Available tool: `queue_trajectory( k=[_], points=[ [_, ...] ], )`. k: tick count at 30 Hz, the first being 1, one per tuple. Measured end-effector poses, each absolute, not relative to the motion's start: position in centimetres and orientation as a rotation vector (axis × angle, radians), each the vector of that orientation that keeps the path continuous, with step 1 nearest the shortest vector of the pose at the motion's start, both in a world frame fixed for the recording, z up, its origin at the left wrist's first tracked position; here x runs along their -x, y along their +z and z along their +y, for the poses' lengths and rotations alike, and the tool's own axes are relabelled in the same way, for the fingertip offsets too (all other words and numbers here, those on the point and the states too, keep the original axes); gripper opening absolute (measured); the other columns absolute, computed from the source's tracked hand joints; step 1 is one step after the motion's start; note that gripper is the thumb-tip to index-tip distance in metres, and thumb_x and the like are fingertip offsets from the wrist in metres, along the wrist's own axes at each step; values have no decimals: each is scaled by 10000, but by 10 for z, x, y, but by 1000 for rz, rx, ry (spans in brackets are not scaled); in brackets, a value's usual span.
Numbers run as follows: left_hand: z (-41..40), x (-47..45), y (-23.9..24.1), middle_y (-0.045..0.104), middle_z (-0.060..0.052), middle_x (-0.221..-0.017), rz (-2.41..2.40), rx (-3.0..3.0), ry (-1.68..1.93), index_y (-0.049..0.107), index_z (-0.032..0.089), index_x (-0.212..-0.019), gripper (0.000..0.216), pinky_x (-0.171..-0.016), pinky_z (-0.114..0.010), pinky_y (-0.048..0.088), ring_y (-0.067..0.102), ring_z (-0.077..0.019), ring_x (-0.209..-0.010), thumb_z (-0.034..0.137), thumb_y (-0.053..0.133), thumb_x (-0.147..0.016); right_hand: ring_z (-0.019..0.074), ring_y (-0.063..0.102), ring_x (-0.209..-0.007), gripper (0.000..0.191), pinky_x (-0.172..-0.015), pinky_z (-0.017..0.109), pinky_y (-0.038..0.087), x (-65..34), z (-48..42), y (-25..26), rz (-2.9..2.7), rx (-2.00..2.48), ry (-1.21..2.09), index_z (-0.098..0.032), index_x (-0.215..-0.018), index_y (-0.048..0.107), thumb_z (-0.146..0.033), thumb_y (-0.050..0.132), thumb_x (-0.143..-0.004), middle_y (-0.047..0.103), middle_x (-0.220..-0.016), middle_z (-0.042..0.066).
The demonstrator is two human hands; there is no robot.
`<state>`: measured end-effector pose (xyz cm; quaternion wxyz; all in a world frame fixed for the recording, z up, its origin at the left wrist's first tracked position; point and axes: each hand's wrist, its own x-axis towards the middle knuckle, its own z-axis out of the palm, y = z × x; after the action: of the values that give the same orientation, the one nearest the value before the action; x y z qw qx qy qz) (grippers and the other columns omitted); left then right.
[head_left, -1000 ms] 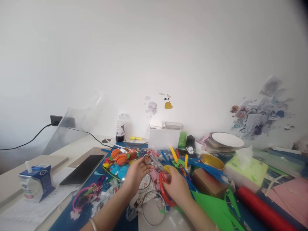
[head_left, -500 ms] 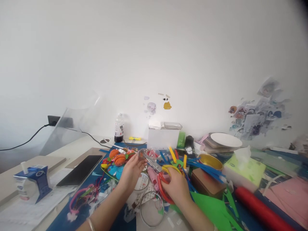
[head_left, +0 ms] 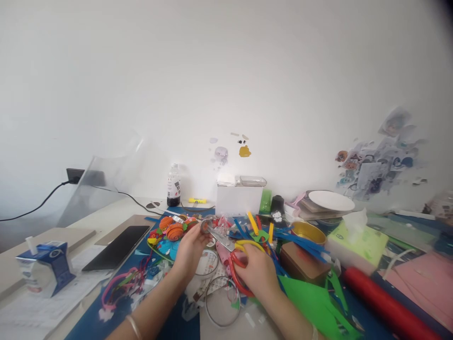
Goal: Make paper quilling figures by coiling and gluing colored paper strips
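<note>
My right hand (head_left: 260, 274) is closed round the red and yellow handles of a pair of scissors (head_left: 236, 262). The metal blades point up and left to a small round piece (head_left: 205, 225) with an orange middle. My left hand (head_left: 189, 250) pinches that piece at the blade tips. Both hands hover over a blue cutting mat (head_left: 166, 321) littered with craft scraps. Just left of my left hand lie orange coiled paper shapes (head_left: 173, 231) on a turquoise piece.
A metal ring (head_left: 221, 307) lies under my wrists. Green paper (head_left: 311, 302), a red roll (head_left: 385, 304), a tissue pack (head_left: 357, 243), a brown box (head_left: 304, 264) and a gold tin (head_left: 309, 231) fill the right. A phone (head_left: 115, 248) and milk carton (head_left: 44, 269) sit left.
Both hands with the scissors and the round piece have drifted slightly left and up in the view. The grips look the same.
</note>
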<state>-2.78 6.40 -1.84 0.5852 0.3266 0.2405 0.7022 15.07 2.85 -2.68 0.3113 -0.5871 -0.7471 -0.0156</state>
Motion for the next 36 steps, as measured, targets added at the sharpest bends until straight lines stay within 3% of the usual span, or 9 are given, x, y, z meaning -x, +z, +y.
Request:
queue_trajectory(
  k=[7, 18, 29, 36],
  points=[
    [64, 28, -19, 646, -30, -691, 573, -726, 1636, 620, 139, -755, 154, -637, -275, 458, 586, -147, -643, 265, 639, -669, 213, 610, -731, 208, -603, 260, 409, -150, 28, -27, -1976, 1560, -41, -204, -835, 596, -379, 550, -732, 661, -780, 39],
    [61, 26, -18, 657, -32, -737, 687, -796, 1645, 644, 145, -902, 351, -586, -260, 437, 583, -147, -631, 328, 703, -608, 210, 614, -714, 222, -579, 259, 396, -151, 30, -31, -1972, 1615, -72, -205, -833, 599, -397, 547, -736, 666, -772, 38],
    [61, 26, -18, 641, -38, -691, 843, -924, 1650, 623, 133, -788, 343, -583, -278, 458, 595, -166, -630, 414, 676, -597, 200, 622, -647, 179, -525, 243, 357, -154, 35, -33, -2020, 1698, -136, -230, -820, 605, -383, 552, -744, 667, -701, 14],
    [63, 31, -21, 630, -34, -639, 1066, -1137, 1676, 628, 136, -756, 375, -604, -289, 460, 580, -174, -615, 498, 562, -683, 201, 627, -670, 202, -547, 241, 370, -152, 34, -30, -2016, 1697, -75, -236, -864, 620, -379, 542, -746, 668, -713, 25]
  ],
)
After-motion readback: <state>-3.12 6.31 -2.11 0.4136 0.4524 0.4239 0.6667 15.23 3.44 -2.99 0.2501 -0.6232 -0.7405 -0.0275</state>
